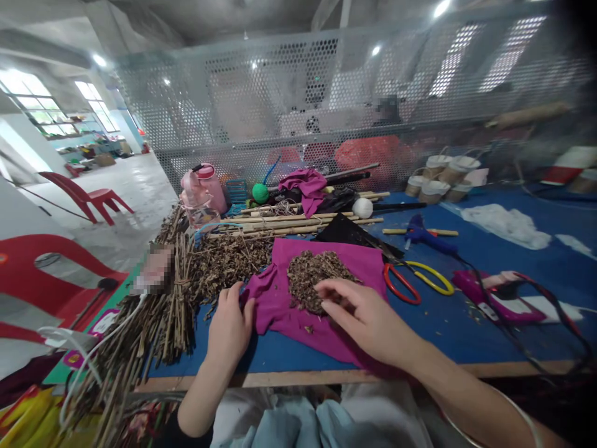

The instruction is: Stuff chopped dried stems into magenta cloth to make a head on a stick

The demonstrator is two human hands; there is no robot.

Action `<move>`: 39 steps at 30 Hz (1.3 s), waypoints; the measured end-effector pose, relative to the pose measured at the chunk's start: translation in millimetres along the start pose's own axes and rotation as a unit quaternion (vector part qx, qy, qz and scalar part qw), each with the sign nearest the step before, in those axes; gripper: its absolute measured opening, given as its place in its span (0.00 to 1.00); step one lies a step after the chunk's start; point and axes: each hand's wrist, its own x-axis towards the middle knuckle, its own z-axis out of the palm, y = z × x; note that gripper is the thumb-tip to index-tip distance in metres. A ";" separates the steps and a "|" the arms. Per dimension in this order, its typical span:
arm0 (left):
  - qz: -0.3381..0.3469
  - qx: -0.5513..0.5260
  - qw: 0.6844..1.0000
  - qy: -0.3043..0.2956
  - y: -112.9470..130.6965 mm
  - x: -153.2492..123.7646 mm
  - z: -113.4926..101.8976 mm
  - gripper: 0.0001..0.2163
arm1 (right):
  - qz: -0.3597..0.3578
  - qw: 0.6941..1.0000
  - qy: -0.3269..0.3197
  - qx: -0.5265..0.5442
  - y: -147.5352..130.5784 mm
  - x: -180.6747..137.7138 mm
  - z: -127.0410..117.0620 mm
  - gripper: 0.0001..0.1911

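A magenta cloth (340,339) lies spread on the blue tabletop, with a heap of dry brown crumbled leaves (310,280) on its middle. At the cloth's left side, my left hand (229,326) pinches its bunched edge between thumb and fingers; folds run from there toward the heap. Curved over the right side of the heap, my right hand (368,317) has thumb and fingers apart, fingertips at the leaves. A few crumbs lie loose on the cloth below the heap. More dry leaves (228,258) are piled behind my left hand.
Bundled dry stalks (180,311) overhang the table's left front. Scissors with red and yellow handles (433,278) lie right of the cloth, near a blue glue gun (426,236) and its cord. Bamboo sticks (284,222) lie behind; a perforated metal screen (280,93) stands at the back.
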 end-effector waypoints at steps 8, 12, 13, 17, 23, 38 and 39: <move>0.175 0.002 0.970 -0.167 8.0 -17.2 4.8 0.09 | 0.081 0.980 -0.090 -0.158 48.2 -73.6 -8.6 0.14; 0.170 0.016 0.971 -0.166 8.0 -10.5 11.7 0.10 | 0.083 0.984 -0.082 -0.134 64.0 -81.8 -13.3 0.14; 0.169 0.008 0.973 -0.160 6.1 -9.9 12.0 0.10 | 0.080 0.985 -0.071 -0.136 65.7 -82.6 -15.2 0.14; 0.132 -0.044 0.981 -0.138 -8.1 -11.6 11.1 0.12 | 0.072 0.986 -0.029 -0.150 69.9 -87.8 -24.7 0.13; 0.103 -0.066 0.985 -0.120 -24.6 -12.4 14.1 0.10 | 0.090 0.975 0.095 -0.178 104.9 -68.0 -42.4 0.15; 0.134 -0.049 0.974 -0.177 -7.9 -13.0 -4.7 0.05 | -0.054 0.991 -0.035 -0.116 45.7 -55.6 -28.6 0.13; 0.135 -0.064 0.974 -0.173 -5.6 -12.7 -4.0 0.07 | -0.096 0.987 -0.052 -0.121 30.6 -46.7 -21.3 0.14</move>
